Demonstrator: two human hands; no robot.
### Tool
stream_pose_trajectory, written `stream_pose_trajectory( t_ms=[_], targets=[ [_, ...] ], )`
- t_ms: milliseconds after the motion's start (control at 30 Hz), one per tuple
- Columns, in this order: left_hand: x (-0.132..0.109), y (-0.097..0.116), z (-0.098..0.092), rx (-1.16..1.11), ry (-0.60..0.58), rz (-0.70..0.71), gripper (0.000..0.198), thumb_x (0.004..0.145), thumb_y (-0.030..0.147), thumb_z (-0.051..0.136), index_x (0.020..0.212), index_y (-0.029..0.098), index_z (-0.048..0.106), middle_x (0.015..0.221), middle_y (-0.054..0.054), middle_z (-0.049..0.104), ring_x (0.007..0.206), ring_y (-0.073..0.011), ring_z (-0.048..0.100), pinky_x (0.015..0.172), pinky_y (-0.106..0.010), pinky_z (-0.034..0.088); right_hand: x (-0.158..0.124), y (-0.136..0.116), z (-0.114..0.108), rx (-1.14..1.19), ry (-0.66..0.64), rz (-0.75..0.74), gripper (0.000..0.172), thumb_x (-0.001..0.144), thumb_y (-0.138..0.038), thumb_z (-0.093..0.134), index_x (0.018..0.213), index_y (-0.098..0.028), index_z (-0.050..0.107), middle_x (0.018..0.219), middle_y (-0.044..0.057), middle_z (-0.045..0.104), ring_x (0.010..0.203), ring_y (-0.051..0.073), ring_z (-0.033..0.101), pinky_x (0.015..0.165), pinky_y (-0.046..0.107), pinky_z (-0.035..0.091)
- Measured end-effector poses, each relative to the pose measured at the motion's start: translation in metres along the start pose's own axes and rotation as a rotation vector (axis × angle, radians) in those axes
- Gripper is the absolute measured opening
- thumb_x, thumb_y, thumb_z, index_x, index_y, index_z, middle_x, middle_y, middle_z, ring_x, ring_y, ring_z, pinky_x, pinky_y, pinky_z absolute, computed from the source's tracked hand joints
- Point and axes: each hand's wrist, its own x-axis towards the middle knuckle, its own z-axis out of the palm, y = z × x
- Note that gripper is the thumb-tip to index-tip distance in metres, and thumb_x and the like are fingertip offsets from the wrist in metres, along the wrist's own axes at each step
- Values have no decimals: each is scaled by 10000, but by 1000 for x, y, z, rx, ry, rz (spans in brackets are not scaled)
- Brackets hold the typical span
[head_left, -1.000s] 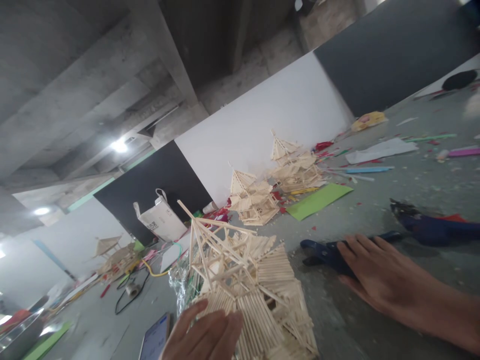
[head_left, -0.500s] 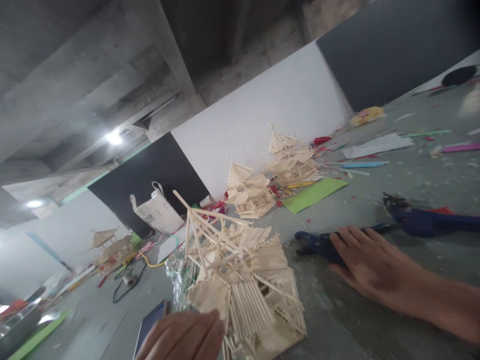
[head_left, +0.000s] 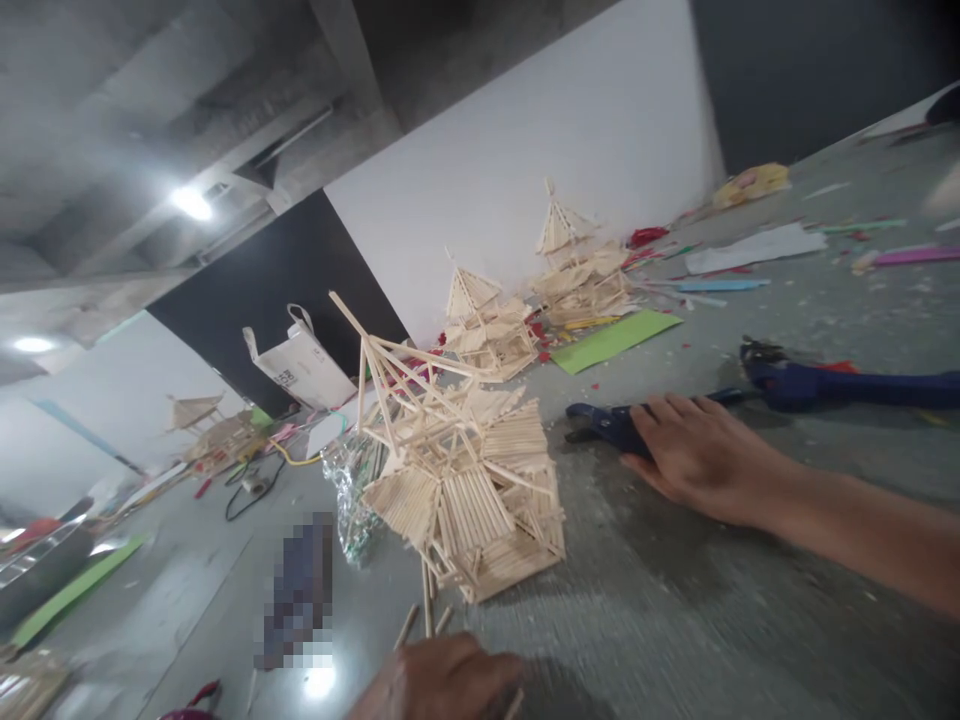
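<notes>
Grey work table (head_left: 675,620), large and littered, white panel (head_left: 525,170) upright along its back. Roofed stick model (head_left: 476,505) near table centre, ahead of the left hand and to the left of the right; a long stick juts from its peak. Two finished-looking models behind it, the nearer one (head_left: 491,335) partly screened by the front model's peak, the farther one (head_left: 577,275) close to the panel. White bag (head_left: 300,368) farther back, left. Second blue tool (head_left: 862,390) lies just beyond the right hand, dark tip toward the models. Green sheet (head_left: 619,340) flat between that hand and the rear models. Crumpled clear wrap (head_left: 349,500) against the front model's left side. Loose sticks (head_left: 407,627) between model and left hand. Right hand (head_left: 686,450): palm down, forearm in from the right edge, fingers and thumb grasping a dark blue tool (head_left: 596,422). Left hand (head_left: 442,680): low, cut by the bottom edge, knuckles up, fingers curled; whether it grips anything, cannot tell.
</notes>
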Motion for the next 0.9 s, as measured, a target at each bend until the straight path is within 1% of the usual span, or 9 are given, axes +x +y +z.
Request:
stream_pose_trajectory(
  t_ms=[67,167,200,333,400,500,633,767,900],
  targets=[
    [3,-5,2,-51,-46,24,481,977,396,148,976,212,592,571,32,563,426,-81,518,366,-177,363,0,-1,-4,3,-23,3,415,890,-326,382,1098,-6,544,1040,219,560,968,348,517,806,451,396],
    [6,-7,-2,-137,-242,-21,479,962,447,193,865,221,604,629,20,585,539,-91,568,459,-168,409,1,-1,-8,14,-51,16,406,885,-340,409,1089,-18,547,1036,203,562,985,350,512,820,458,389],
    [7,-7,-5,-151,-313,-42,458,959,445,218,863,221,605,650,14,596,576,-100,577,486,-173,420,1,-1,-9,19,-59,20,406,881,-349,418,1082,-21,550,1031,198,564,984,352,512,822,461,387],
    [13,-2,-20,-154,-457,-110,271,930,339,382,1063,216,583,738,-12,623,642,-130,581,549,-195,455,0,-1,-11,30,-77,29,425,883,-356,411,1099,-13,536,1051,204,555,995,357,504,826,465,379],
    [18,2,-29,-177,-505,-132,252,907,276,438,1120,237,568,786,-13,627,663,-129,586,580,-197,469,-1,-1,-11,33,-78,26,424,887,-346,403,1105,-6,532,1055,208,553,999,356,503,829,462,375],
    [28,7,-41,-193,-581,-150,271,885,201,471,1130,264,567,855,-2,639,711,-131,602,621,-208,482,-1,-2,-12,33,-71,12,403,892,-338,403,1078,-10,543,1029,204,559,988,360,508,816,462,378],
    [38,11,-49,-194,-634,-187,273,868,128,480,1072,274,590,868,19,644,768,-126,611,659,-207,480,-1,-1,-11,32,-48,-6,392,902,-336,392,1070,-13,537,1018,205,553,965,363,516,791,462,384],
    [38,9,-48,-204,-617,-174,276,854,109,484,1053,262,599,841,16,644,763,-129,607,652,-207,476,-2,-1,-9,29,-27,-17,381,905,-321,384,1061,-7,533,1000,206,552,952,364,519,786,461,381],
    [34,7,-46,-217,-589,-175,235,840,119,488,983,246,624,812,13,636,739,-132,599,629,-212,471,-3,0,-8,23,-20,-24,362,903,-324,386,1026,-23,545,979,198,558,938,359,522,777,454,383]
  ],
)
